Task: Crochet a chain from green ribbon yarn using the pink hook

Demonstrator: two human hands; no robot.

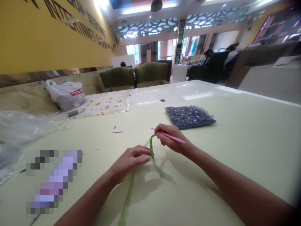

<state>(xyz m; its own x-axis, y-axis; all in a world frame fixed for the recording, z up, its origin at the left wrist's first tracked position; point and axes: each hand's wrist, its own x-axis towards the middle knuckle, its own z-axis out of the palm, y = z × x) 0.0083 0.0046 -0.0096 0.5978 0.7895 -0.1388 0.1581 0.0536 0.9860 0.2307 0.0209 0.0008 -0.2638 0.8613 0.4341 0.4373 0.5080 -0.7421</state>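
Observation:
My right hand [170,138] is closed round a pink crochet hook [174,138], its tip pointing left past the fingers. From the hook end a green crocheted chain [151,147] curves downward, and a loose ribbon tail [166,176] trails from its lower end. Thumb and fingers of my left hand [133,158] close in at the chain's left side, with green ribbon yarn [127,201] running through that hand and down toward me. How the yarn lies between those fingers is partly hidden.
A dark blue-grey crocheted piece with pearl beads [190,116] lies beyond my right hand. Left on the table [98,175] are a thin purple needle-like stick [117,132], a small blue clip [114,127], a blurred-out purple object [58,179], clear plastic [21,131] and a white bag [68,95].

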